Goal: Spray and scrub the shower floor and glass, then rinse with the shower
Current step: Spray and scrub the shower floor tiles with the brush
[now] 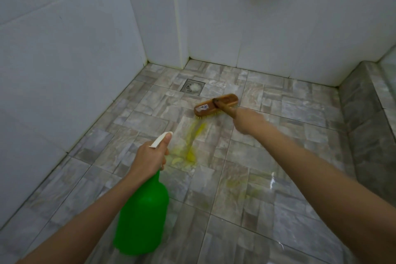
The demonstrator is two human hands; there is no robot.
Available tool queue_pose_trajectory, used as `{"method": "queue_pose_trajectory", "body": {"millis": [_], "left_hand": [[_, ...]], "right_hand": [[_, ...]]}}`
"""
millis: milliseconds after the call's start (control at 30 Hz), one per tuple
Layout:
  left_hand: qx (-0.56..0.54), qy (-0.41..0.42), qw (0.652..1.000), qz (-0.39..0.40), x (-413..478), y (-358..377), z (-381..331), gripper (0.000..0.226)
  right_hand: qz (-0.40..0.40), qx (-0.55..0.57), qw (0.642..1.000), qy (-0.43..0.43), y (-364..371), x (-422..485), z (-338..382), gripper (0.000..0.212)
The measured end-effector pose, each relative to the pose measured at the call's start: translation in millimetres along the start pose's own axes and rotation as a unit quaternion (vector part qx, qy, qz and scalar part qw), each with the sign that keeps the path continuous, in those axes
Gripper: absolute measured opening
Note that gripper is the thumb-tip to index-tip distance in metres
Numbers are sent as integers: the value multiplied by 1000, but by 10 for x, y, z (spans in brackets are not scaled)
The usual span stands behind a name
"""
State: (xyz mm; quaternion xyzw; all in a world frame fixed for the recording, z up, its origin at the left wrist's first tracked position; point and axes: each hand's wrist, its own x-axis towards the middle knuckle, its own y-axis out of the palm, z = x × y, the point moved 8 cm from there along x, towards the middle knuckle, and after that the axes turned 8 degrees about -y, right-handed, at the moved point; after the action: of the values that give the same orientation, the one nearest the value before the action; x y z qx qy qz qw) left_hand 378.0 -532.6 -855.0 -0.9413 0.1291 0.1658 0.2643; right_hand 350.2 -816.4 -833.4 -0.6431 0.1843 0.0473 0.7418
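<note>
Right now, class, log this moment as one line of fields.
stage: floor scrub | left hand: grips green spray bottle | right hand: holds brush handle | floor: yellow streak below brush, drain beyond

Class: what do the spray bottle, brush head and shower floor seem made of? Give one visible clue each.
Spray bottle: likely plastic, uniform smooth green. Brush head: apparently varnished wood, warm brown with sheen. Shower floor: probably stone-look ceramic tile, grout lines and reflections.
</note>
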Motion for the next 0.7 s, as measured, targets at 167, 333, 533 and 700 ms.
{"method": "queue_pose_trajectory", "body": {"millis": [167, 333, 533, 700], "left_hand": [[31, -6, 999, 16, 50, -39, 15, 56], [18, -20, 999, 29, 81, -27, 86, 59], [24, -22, 998, 50, 9, 60, 110, 55], [13, -29, 999, 37, -3, 51, 184, 57]], "right_hand": [[82, -60, 994, 40, -397, 121, 116, 27], [53, -19, 998, -34, -291, 351, 316, 82], [65, -6, 998, 22, -218, 338, 243, 53], [114, 80, 990, 35, -270, 154, 176, 50]]}}
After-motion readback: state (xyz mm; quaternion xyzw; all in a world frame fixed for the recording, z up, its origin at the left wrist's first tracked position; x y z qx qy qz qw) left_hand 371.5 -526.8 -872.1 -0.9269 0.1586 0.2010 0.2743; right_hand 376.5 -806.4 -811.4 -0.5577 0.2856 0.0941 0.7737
